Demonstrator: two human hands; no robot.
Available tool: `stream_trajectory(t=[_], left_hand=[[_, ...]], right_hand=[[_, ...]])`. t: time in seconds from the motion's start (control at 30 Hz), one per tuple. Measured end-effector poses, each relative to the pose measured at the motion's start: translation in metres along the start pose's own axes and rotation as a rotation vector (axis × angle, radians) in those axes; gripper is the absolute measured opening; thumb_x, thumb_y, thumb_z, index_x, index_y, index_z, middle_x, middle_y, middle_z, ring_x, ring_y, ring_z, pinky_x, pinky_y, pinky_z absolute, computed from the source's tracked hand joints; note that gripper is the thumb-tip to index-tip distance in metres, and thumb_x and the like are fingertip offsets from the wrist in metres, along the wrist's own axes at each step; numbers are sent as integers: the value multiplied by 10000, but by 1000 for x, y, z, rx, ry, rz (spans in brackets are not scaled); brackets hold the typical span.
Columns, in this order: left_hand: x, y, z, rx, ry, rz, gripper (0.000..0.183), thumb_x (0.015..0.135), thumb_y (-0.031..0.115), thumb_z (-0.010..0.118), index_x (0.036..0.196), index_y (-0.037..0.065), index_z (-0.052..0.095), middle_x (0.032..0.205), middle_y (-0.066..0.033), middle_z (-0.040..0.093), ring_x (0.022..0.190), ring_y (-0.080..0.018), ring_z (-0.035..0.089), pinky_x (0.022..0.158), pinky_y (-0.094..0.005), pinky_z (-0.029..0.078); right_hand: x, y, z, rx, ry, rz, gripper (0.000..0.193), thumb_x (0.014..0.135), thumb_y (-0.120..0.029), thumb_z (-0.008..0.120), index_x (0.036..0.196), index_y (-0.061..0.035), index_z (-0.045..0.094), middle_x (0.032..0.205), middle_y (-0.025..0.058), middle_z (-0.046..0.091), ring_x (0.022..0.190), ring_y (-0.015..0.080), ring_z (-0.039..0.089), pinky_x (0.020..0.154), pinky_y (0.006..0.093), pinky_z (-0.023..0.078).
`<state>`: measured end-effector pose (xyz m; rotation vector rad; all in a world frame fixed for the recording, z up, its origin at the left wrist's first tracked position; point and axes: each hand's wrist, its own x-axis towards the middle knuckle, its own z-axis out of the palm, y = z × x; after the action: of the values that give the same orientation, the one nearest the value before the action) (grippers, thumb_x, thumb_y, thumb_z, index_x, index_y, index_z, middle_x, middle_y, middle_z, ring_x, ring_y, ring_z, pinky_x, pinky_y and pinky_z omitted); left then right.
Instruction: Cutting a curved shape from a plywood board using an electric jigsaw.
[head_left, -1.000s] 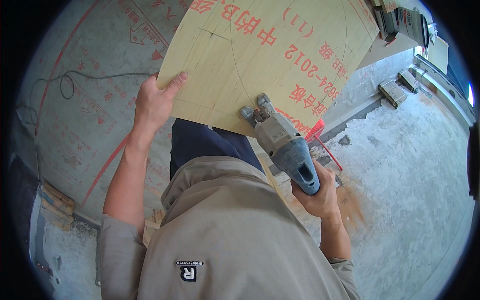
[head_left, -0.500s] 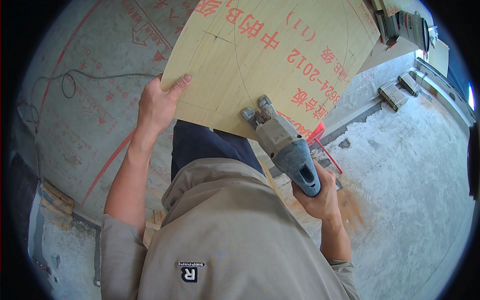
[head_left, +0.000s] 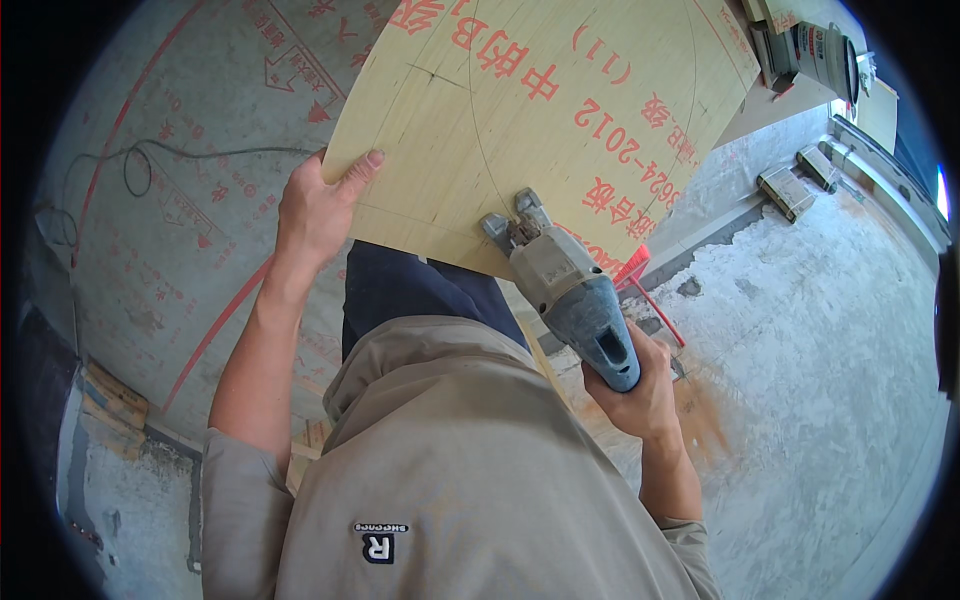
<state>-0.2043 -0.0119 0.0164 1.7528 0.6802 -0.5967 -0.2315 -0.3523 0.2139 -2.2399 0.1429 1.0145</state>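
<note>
The fingers of the right hand were closed around the rear end of a blue-and-grey jigsaw, their tips partly out of my sight. The left hand had hold of the left edge of a plywood panel, its thumb pressed on the top face and its other fingers mostly hidden at the edge, so I could not tell how tightly they gripped. From the right hand the jigsaw pointed toward 11 o'clock, its long axis running from 11 to 5, and its forked shoe lay over the panel just inside the near edge. Beyond the shoe, a pencilled curve ran off between 11 and 12 o'clock. The shoe lay at 3 o'clock from the left hand, well apart; the right hand was the nearer to the jigsaw's body.
</note>
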Motion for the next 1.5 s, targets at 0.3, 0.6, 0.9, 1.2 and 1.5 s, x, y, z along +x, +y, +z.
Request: stream_trajectory(t=[0.3,0.6,0.9,1.2,1.5], left_hand=[[-1,0,0,-23,1,5,610,959,554,747,1219,2,736,1055,-138,792,985,-245,747,888,-373,546],[-2,3,0,-8,-5,2,608,966,551,742,1237,6,726,1083,-140,789,1010,-245,744,907,-374,543],[0,0,-1,-13,-20,27,581,983,526,731,1274,24,717,1113,-138,788,1030,-256,742,922,-371,538],[2,-5,0,-4,-21,21,601,981,527,734,1298,17,699,1127,-149,783,1041,-265,743,932,-381,542],[0,-5,4,9,24,41,600,966,540,745,1254,15,718,1110,-149,788,1043,-274,747,921,-385,544]], right_hand=[[2,-3,1,-6,1,0,221,723,-31,746,907,-28,624,754,164,613,680,369,658,684,384,534],[2,-7,2,11,4,24,232,726,-35,749,933,-21,644,760,159,640,685,347,683,702,377,548],[3,-10,5,10,28,24,204,745,-38,744,918,-22,636,748,162,634,660,347,670,685,370,541],[4,-16,9,23,48,39,182,754,-33,736,909,-16,640,744,169,634,657,349,666,686,366,540],[3,-14,9,40,60,6,210,777,-10,730,980,-6,677,771,119,658,655,233,624,703,334,529]])
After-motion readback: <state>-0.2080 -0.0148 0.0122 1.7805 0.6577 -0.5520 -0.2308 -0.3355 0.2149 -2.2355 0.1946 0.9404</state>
